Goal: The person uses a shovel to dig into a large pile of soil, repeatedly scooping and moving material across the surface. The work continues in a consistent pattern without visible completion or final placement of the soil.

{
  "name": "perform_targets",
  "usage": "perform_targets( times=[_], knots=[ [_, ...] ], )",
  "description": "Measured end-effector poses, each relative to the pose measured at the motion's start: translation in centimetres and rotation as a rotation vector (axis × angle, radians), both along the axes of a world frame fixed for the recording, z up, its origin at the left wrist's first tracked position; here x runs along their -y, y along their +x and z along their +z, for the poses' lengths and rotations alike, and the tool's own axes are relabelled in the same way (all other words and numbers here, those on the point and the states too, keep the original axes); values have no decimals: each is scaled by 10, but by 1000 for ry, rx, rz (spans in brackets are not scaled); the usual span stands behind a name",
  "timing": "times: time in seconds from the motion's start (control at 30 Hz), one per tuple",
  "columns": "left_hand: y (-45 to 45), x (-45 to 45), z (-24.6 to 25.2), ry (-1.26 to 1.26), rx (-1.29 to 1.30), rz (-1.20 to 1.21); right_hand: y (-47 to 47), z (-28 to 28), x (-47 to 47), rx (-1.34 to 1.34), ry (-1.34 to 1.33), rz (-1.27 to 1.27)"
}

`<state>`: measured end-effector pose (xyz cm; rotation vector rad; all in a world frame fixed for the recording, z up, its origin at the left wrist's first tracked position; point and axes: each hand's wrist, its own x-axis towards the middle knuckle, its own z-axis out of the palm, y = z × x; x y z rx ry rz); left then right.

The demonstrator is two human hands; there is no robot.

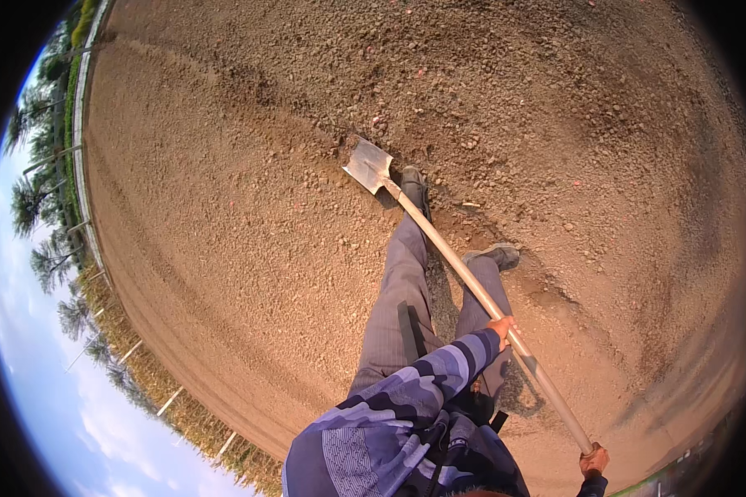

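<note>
A long-handled metal shovel with a pale wooden shaft runs diagonally from the upper middle to the lower right. My left hand is closed around the shaft partway along it, in front of my legs. At the shaft's top end, my right hand grips it, out at the lower right. The squarish blade, smeared with soil, lies beside my left shoe, close over the loose soil; whether it touches the ground I cannot tell. Soil clings at the blade's far edge.
My right shoe stands on the soil, right of the shaft. Darker, clumpy soil spreads across the top, dotted with small reddish bits. Beyond the field, a pale border strip, posts and trees line the left side.
</note>
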<state>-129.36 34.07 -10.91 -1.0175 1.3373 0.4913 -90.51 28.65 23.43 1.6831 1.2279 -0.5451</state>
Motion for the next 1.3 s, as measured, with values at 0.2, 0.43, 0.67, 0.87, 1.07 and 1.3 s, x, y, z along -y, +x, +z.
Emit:
perform_targets(
  times=[0.2,0.43,0.67,0.87,1.07,1.3],
  knots=[
    [-13,-7,-43,46,77,6,11,-62,-13,-132,6,12],
    [-31,11,-67,72,-53,26,4,-93,16,-88,-5,34],
    [7,4,-29,8,75,74,28,-48,9,18,-3,41],
    [-29,-19,-71,89,1,61,3,-116,-2,-62,65,79],
    [-37,-40,-84,19,-116,-1,7,-128,-43,-91,-61,-6],
    [-29,-49,-74,37,-118,46,3,-122,-59,-44,-46,-101]
  ],
)
